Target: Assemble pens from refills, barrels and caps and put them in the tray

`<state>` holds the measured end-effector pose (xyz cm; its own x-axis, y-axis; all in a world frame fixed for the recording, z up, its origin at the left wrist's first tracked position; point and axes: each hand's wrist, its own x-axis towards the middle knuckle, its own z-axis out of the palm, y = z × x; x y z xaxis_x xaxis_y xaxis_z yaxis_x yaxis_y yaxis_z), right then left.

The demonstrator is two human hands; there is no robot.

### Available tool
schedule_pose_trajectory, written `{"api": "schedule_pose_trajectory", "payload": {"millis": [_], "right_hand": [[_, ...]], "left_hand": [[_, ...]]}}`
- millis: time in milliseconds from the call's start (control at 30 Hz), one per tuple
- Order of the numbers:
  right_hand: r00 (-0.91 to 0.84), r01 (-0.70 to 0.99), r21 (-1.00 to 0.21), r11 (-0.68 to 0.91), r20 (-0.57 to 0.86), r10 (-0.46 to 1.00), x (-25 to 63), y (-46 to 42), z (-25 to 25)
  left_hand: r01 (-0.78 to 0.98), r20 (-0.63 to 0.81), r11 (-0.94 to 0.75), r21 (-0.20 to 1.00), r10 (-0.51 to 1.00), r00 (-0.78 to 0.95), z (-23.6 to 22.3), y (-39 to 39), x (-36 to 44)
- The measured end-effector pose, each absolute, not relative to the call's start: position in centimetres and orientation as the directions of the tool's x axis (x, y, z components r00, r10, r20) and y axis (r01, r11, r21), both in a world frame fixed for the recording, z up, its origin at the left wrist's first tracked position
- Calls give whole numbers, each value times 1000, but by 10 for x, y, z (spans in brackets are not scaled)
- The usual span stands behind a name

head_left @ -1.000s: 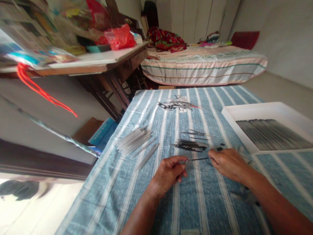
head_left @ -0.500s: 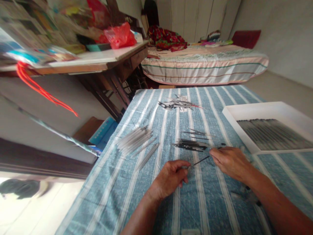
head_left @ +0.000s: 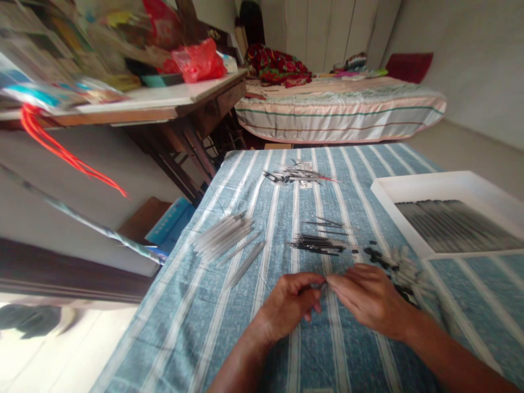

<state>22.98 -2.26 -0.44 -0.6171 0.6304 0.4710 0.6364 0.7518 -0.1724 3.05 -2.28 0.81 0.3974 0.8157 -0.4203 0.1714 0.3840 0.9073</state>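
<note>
Over the near middle of the striped cloth, my left hand (head_left: 284, 308) and my right hand (head_left: 370, 303) meet at the fingertips. Both are closed on a slim pen (head_left: 326, 286), of which only a short greyish piece shows; the fingers cover the rest. Just beyond lies a bundle of thin black pen refills (head_left: 317, 244), with a few loose ones behind it. Pale grey pen barrels (head_left: 223, 237) lie in a stack to the left. Beside my right hand are small black parts (head_left: 379, 256) and a heap of clear, cap-like pieces (head_left: 405, 267).
A white tray (head_left: 483, 185) holding a row of dark pens (head_left: 454, 224) stands at the right. At the far end of the table lies a mixed pile of thin parts (head_left: 301, 174). A wooden desk (head_left: 184, 98) stands left, a bed (head_left: 344, 109) behind.
My right hand has come left and nearer, up against my left hand. The dark thin refill that showed between the hands is now out of sight. The clear pieces are more exposed.
</note>
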Motion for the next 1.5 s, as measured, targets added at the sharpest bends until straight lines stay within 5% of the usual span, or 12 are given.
{"api": "schedule_pose_trajectory", "payload": {"millis": [167,333,567,833,1167,1300,1400,1500], "right_hand": [[-300,778,-378,502,478,825,248,-9,-7],[-165,925,-298,235,240,957,272,15,-24],[-269,956,-114,269,21,963,259,18,-17],[-219,975,-51,218,-25,975,270,20,-17],[-243,957,-151,247,42,969,275,23,-28],[-265,880,-371,298,138,954,271,17,-21],[-297,644,-685,341,186,936,260,6,-9],[-358,418,-859,295,142,923,247,-4,0]], "left_hand": [[35,-409,432,901,822,396,13,-22,28],[-17,-409,456,890,812,416,12,-22,27],[-29,-403,467,884,791,460,13,-22,28],[-91,-347,458,884,776,527,13,-27,24],[-54,-341,438,897,765,547,12,-25,26],[-56,-361,456,888,768,528,11,-24,27],[-50,-369,456,888,775,514,9,-23,27],[-27,-384,461,887,768,512,8,-23,27]]}}
